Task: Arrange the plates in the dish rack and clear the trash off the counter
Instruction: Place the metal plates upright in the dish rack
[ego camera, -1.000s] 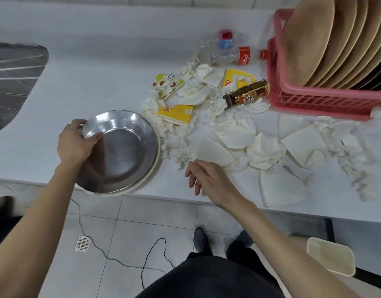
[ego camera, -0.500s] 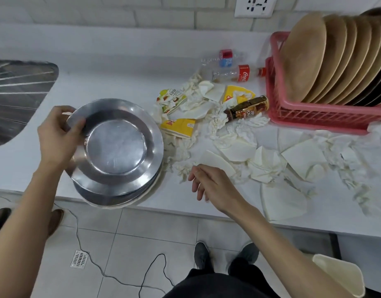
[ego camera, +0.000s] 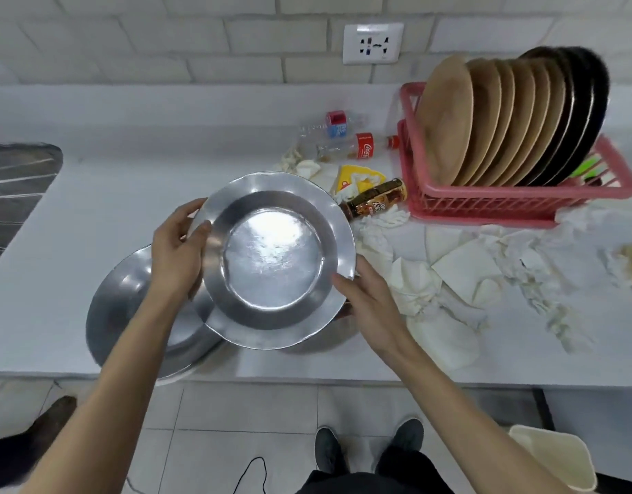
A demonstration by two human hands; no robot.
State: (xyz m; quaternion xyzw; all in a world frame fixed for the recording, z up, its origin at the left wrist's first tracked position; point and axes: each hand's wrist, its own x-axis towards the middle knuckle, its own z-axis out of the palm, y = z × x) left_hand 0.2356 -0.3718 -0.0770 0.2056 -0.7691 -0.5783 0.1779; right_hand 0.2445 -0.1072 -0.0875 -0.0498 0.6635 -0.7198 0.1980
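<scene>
Right, from the head camera the white counter (ego camera: pixel 93 208) runs the full width, with a grooved draining board (ego camera: pixel 15 194) at its far left and a wall socket (ego camera: pixel 373 42) above. At the right stands the pink dish rack (ego camera: pixel 485 205), already holding a row of tan plates (ego camera: pixel 446 119) on edge and black plates (ego camera: pixel 588 101) behind them. Between me and the rack the trash is spread out: crumpled paper napkins (ego camera: pixel 449 272) across the right half of the counter, a brown sauce bottle (ego camera: pixel 376 199) lying just beside the rack's near corner, a yellow wrapper (ego camera: pixel 360 174) behind it, then a cola bottle (ego camera: pixel 357 149) and a clear water bottle (ego camera: pixel 328 124) on their sides near the wall. A cream bin (ego camera: pixel 553 461) sits on the floor at the lower right. I hold one steel plate (ego camera: pixel 275 260) up off the counter, face toward me, well left of the rack; it hides part of the trash behind it. My left hand (ego camera: pixel 177 254) grips its left rim, thumb on the face and fingers curled round the back. My right hand (ego camera: pixel 369 304) pinches the lower right rim, thumb on top and fingers underneath. Below my left hand, a stack of steel plates (ego camera: pixel 129 315) rests at the counter's front edge, partly covered by the held plate.
</scene>
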